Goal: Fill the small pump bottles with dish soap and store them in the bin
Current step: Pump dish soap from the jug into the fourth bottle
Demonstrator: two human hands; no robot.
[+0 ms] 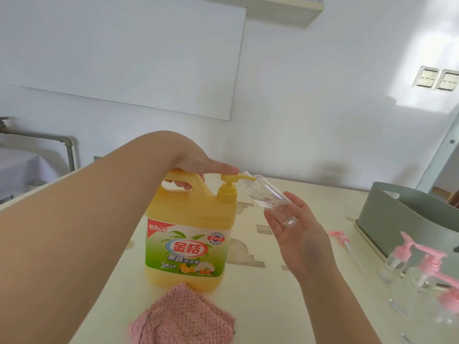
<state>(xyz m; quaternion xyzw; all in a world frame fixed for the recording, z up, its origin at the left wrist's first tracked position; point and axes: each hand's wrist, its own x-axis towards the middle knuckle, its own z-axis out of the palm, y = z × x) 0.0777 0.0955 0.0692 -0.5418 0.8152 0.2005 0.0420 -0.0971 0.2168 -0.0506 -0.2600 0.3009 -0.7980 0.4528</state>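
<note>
Pumping: the left hand (196,165) is set for it, with fingers curled through the handle of the jug (188,219) and one finger laid straight on top of the pump (227,181).
Jug: yellow, upright on the table (285,306) (opaque, so its level can't be read).
Cloth (183,316): pink and crumpled, just in front of the jug; neither hand touches it.
Spout to mouth: the spout points right, into the mouth of the bottle (268,197). The bottle's long axis slants from that mouth, up-left, down to its base at the right. A press should work only with the mouth kept on the spout.
Bottle: clear, uncapped, held off the table. There seems to be a little clear liquid with bubbles low inside, far from full by my reading.
Right hand (300,232): palm up, thumb and lightly bent fingers holding the bottle's lower half.
Loose pump (341,238): pink, flat on the table, right of that hand.
Bin (397,219): grey-green, well apart from the bottle, its inside hidden.
Other bottles (422,271): pink-topped, in front of the bin, too blurred to read their contents.
</note>
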